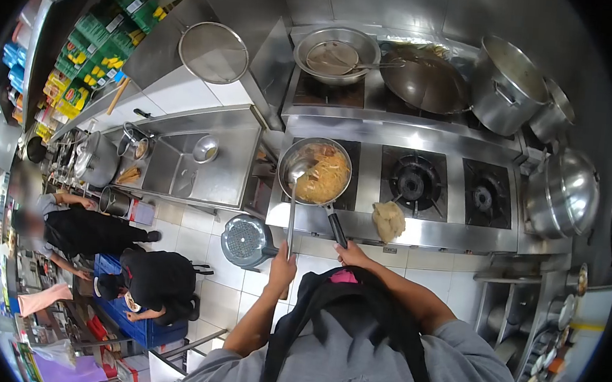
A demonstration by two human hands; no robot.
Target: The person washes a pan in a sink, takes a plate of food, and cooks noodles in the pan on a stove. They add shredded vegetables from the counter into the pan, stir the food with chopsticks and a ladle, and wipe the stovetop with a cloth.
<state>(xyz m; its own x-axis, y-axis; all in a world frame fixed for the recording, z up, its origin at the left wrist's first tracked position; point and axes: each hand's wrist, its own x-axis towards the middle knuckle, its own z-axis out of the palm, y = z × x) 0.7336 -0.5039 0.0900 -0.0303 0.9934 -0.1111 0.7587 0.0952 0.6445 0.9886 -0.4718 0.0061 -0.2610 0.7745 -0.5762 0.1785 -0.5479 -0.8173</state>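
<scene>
A frying pan (pixel 351 167) of noodles in orange sauce (pixel 327 175) sits on the left front burner of the stove. My right hand (pixel 350 254) is closed around the pan's black handle (pixel 337 229). In my left hand (pixel 283 266) is the long handle of a metal ladle (pixel 300 168); its bowl rests in the noodles at the pan's left side. To the right of the pan, a crumpled beige cloth (pixel 388 221) lies on the stove's front edge.
Two bare burners (pixel 413 185) are right of the pan. Behind stand a metal bowl with a strainer (pixel 337 44), a dark wok (pixel 427 82) and a tall pot (pixel 508 84). A sink (pixel 162 174) is left. Two people (pixel 161 280) in black aprons are at lower left.
</scene>
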